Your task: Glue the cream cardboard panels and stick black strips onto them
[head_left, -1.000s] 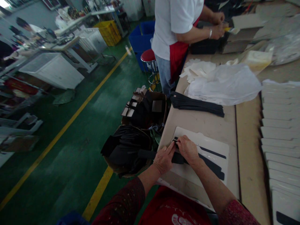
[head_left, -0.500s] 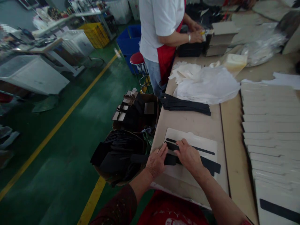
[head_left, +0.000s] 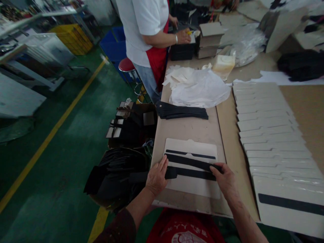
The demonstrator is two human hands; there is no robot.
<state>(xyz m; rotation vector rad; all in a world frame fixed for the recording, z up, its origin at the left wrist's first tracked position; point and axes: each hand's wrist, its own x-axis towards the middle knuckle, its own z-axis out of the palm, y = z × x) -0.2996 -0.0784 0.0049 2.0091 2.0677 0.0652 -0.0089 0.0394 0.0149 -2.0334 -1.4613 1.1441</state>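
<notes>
Head view, left hand point(head_left: 157, 176) flat, fingers extended on black strip point(head_left: 188, 161), right hand point(head_left: 226, 178) pinching it

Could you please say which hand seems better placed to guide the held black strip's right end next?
Probably the right hand: it pinches that end of the held black strip, while the left hand has fingertips at the opposite end.

Co-worker point(head_left: 138, 40) — head cut off by the top edge
</notes>
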